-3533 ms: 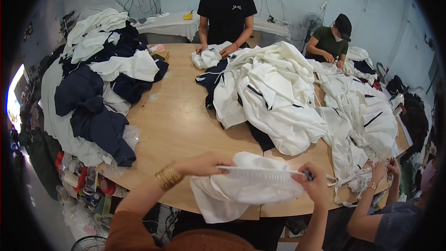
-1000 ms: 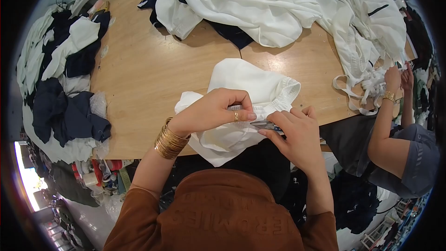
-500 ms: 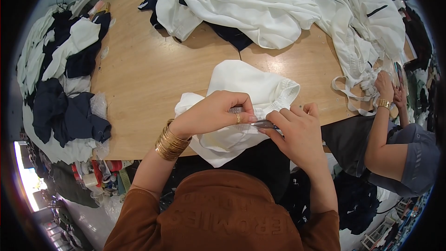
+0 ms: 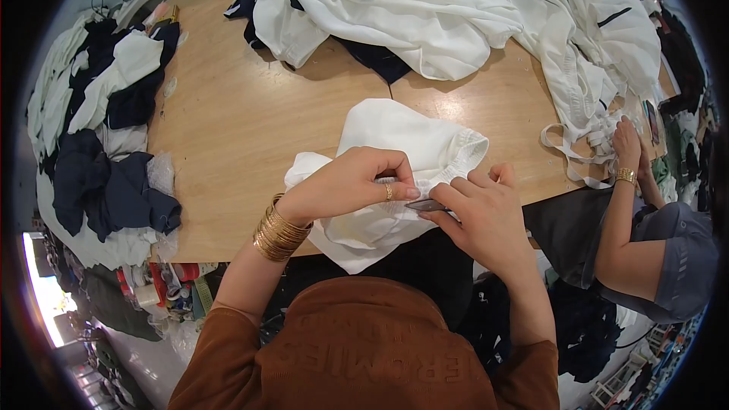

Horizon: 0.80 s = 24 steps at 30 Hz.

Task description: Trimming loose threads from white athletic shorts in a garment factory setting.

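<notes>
Garment position: The white garment (image 4: 387, 129) lay bunched at the near edge of the counter (image 4: 243, 121), its lowest corner hanging past that edge.
Garment band: A gathered band (image 4: 468, 153) formed a curved opening at the garment's right side.
Left hand: The left hand (image 4: 349, 181) was over the middle of the garment.
Left fingers: The thumb and index fingers (image 4: 396, 159) were pinched together on the garment's gathered fabric.
Left fittings: Gold bangles (image 4: 279, 229) encircled the wrist; a gold ring (image 4: 389, 191) was on one finger.
Right hand: The right hand (image 4: 486, 220) was just right of the left, over the garment.
Right fingers: The fingers (image 4: 446, 222) were closed around the snips (image 4: 427, 205); the grip end was hidden by the hand.
Snips alignment: The metal tip pointed left, just below the left fingertips. Blade opening could not be determined.
Far pile: White clothes (image 4: 410, 15) with navy trim were heaped beyond the garment.
Left pile: Navy clothes (image 4: 80, 175) and white pieces lay along the counter's left side, beside clear plastic (image 4: 161, 173).
Right side: A co-worker's hand (image 4: 626, 143) was at white straps (image 4: 566, 143).
</notes>
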Each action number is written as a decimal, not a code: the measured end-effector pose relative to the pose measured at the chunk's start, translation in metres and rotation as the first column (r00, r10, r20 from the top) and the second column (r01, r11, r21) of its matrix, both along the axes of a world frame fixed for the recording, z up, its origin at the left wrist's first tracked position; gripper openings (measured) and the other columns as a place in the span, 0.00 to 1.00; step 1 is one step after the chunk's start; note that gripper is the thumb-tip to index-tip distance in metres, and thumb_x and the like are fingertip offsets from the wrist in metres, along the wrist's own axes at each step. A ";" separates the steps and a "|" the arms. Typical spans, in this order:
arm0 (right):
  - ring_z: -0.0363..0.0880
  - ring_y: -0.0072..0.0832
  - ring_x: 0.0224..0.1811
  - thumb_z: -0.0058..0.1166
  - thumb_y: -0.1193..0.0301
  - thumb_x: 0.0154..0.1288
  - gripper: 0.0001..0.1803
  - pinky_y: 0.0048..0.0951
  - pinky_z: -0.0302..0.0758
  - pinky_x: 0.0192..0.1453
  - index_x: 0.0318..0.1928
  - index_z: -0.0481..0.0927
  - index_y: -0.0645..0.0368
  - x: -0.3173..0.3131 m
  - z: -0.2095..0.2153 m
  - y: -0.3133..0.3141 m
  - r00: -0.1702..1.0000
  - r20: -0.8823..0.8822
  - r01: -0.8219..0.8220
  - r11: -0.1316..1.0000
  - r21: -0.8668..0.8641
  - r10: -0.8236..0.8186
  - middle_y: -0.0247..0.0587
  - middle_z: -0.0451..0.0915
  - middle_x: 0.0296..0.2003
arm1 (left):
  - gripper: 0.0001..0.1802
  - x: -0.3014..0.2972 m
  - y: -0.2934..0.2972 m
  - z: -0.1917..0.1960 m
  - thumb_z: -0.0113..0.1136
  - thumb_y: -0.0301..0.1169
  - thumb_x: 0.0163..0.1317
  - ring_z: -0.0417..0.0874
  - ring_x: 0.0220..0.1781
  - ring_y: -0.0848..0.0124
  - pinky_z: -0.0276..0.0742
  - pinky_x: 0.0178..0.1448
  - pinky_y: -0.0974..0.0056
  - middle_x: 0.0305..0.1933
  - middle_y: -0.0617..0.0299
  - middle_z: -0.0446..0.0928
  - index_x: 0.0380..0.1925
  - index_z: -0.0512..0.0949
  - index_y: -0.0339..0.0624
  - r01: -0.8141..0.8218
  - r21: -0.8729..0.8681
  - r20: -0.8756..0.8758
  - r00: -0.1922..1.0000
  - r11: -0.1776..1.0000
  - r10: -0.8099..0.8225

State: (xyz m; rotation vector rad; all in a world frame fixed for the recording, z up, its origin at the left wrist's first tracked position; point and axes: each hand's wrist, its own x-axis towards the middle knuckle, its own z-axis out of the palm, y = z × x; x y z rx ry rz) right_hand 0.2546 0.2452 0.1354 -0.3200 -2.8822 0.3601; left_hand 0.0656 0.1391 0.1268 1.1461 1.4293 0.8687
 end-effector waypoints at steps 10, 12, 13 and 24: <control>0.76 0.33 0.32 0.59 0.71 0.54 0.11 0.29 0.68 0.36 0.39 0.78 0.57 0.041 -0.038 0.043 0.870 -0.064 0.350 0.704 -0.618 -0.488 0.39 0.77 0.29 | 0.08 -0.070 -0.063 -0.012 0.53 0.32 0.64 0.77 0.41 0.76 0.72 0.46 0.68 0.35 0.60 0.79 0.32 0.73 0.38 -0.450 0.001 -0.283 0.856 0.893 0.432; 0.77 0.34 0.34 0.58 0.76 0.53 0.12 0.27 0.71 0.37 0.41 0.79 0.57 0.045 -0.032 0.045 0.868 0.111 0.444 0.654 -0.613 -0.484 0.41 0.77 0.31 | 0.09 -0.071 -0.083 -0.012 0.55 0.32 0.61 0.77 0.40 0.63 0.71 0.46 0.61 0.32 0.57 0.77 0.36 0.74 0.39 -0.471 0.172 -0.817 0.423 0.865 0.393; 0.77 0.34 0.34 0.58 0.76 0.53 0.12 0.27 0.71 0.37 0.41 0.79 0.57 0.039 -0.033 0.043 0.868 0.112 0.444 0.654 -0.612 -0.484 0.41 0.77 0.31 | 0.09 -0.059 -0.082 -0.014 0.55 0.32 0.61 0.77 0.40 0.63 0.71 0.46 0.61 0.32 0.57 0.77 0.36 0.74 0.39 -0.471 0.172 -0.816 0.424 0.865 0.393; 0.71 0.15 0.29 0.58 0.71 0.55 0.09 0.18 0.63 0.32 0.36 0.78 0.61 -0.027 -0.019 0.038 0.979 -0.005 0.046 0.245 -0.968 -0.206 0.28 0.74 0.25 | 0.18 -0.033 -0.064 0.000 0.47 0.14 0.44 0.77 0.40 0.68 0.71 0.46 0.66 0.36 0.59 0.80 0.34 0.80 0.38 -0.281 0.412 -0.564 0.668 0.867 0.485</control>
